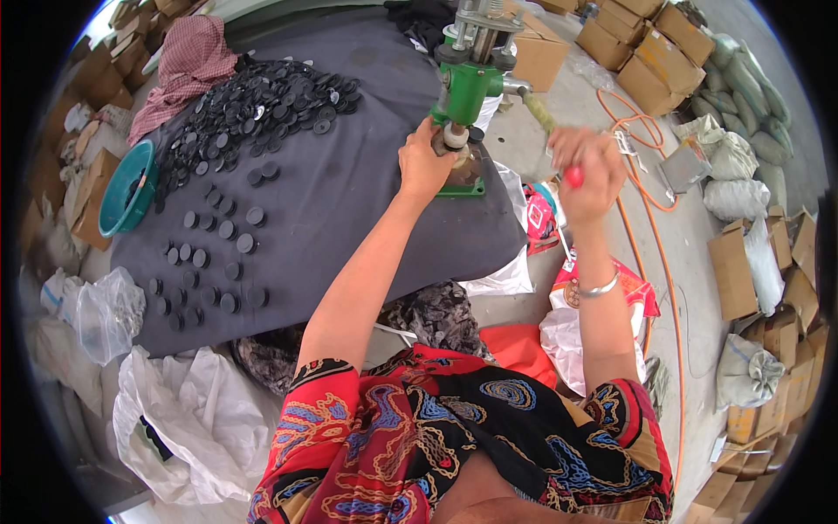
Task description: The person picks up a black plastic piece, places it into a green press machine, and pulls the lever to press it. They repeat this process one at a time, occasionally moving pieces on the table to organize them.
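A green hand press stands at the right end of the dark cloth-covered table. My left hand is at its ram, fingers bent in around the working spot; what they pinch is hidden. On the other side, my right hand is wrapped around the press lever, slightly blurred, with a red knob showing at the fingers. Left of the press lie a large heap of black round discs and several small stacks of discs.
A teal basin and a red checked cloth sit along the table's left side. White sacks lie at the lower left. An orange hose runs over the floor at right, near cardboard boxes and stacked sacks.
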Demonstrator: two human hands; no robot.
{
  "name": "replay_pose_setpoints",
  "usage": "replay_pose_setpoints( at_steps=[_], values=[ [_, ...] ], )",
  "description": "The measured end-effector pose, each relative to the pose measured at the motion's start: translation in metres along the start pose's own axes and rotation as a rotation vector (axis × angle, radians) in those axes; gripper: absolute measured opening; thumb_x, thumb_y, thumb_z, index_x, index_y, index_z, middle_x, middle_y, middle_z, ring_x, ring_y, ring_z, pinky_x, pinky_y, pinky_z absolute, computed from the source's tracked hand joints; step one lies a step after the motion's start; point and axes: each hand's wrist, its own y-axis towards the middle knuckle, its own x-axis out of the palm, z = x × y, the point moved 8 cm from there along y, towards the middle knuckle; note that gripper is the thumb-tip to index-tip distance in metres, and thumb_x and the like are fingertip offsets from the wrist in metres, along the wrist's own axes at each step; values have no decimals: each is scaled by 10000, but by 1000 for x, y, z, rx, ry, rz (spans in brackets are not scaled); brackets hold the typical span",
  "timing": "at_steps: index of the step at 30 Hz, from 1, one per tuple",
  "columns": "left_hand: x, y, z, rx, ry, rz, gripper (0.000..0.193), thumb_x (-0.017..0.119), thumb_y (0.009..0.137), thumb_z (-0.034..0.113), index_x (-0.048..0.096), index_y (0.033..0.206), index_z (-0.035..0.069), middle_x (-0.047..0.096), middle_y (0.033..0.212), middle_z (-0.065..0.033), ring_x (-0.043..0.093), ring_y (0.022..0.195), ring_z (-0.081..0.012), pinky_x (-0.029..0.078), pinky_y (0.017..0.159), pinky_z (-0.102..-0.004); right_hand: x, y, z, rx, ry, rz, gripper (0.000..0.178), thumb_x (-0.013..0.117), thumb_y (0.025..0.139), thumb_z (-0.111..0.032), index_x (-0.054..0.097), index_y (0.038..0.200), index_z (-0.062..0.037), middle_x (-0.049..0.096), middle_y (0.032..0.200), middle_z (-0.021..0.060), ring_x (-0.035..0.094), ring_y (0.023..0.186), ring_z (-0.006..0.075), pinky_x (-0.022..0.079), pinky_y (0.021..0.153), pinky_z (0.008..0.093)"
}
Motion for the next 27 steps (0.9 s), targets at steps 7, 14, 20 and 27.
replay_pose_setpoints(
  at_steps=[7, 14, 20, 27],
  values=[
    [-95, -13, -16, 111, 386, 96, 515, 705, 748, 107, 558, 1237, 47, 624, 1163, -136, 545, 1118, -332, 440, 897, -483, 6, -50, 6, -175, -137, -22, 136, 472, 879, -86, 477, 755, -32, 541, 681, 81, 521, 652, 195, 463, 837, 472],
    [-245, 3, -67, -237, 968, 372, 349, 683, 776, 189, 605, 1098, 77, 634, 1121, -133, 555, 1085, -331, 435, 879, -501, 6, 7, -9, 52, -85, 3, 200, 445, 910, -101, 447, 719, -44, 516, 633, 79, 483, 598, 175, 460, 751, 411],
    [-234, 6, -106, -303, 1246, -59, 229, 634, 779, 215, 703, 971, 111, 695, 984, -78, 564, 1099, -267, 406, 881, -502, 3, 80, 0, 268, 7, 47, 223, 461, 915, -143, 448, 715, -44, 482, 599, 75, 460, 551, 168, 442, 647, 345],
    [-192, -11, -77, -51, 1338, -37, 147, 585, 781, 131, 704, 858, 91, 701, 899, -69, 594, 973, -237, 402, 840, -397, 0, 106, 9, 294, 48, 43, 236, 457, 912, -160, 440, 713, -34, 475, 644, 88, 440, 559, 175, 426, 605, 330]
  ],
)
